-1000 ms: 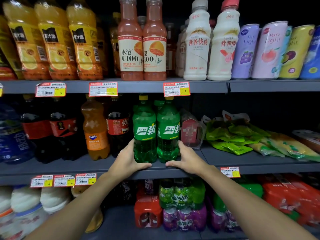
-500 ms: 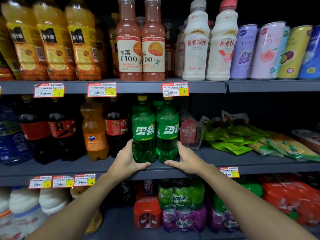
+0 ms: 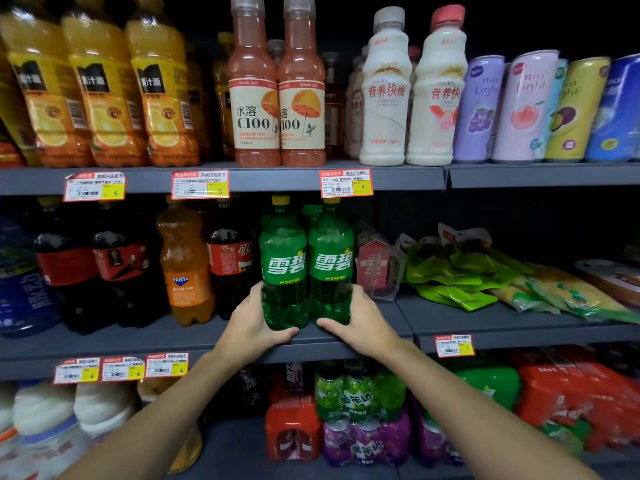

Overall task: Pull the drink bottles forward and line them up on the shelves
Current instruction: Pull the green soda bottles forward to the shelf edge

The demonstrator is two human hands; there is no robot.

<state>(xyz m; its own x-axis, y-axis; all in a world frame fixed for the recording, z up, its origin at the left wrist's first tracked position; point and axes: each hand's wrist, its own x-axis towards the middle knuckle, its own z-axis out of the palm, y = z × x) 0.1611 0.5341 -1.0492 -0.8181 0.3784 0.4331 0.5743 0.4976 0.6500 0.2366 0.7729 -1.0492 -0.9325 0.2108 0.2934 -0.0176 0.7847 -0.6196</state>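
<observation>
In the middle of the frame the left hand is wrapping round the base of the left green bottle, thumb lying across its front, while the right hand is clasping the base of the right green bottle in the same way. Both bottles are standing upright and touching each other, close to the front lip of the middle shelf. The job is probably going best if both are sliding forward together, gripped low so they are not tipping, and stopping level with the lip rather than over it, labels facing out. The orange bottle to the left is sitting a little further back, so it is likely needing the same pull. The fingers of both hands are lying hidden behind the bottles. A third green bottle is peeking up between the two necks, cap and shoulder only; how many more are standing behind it cannot be told, since the back of the shelf is lying in darkness.
</observation>
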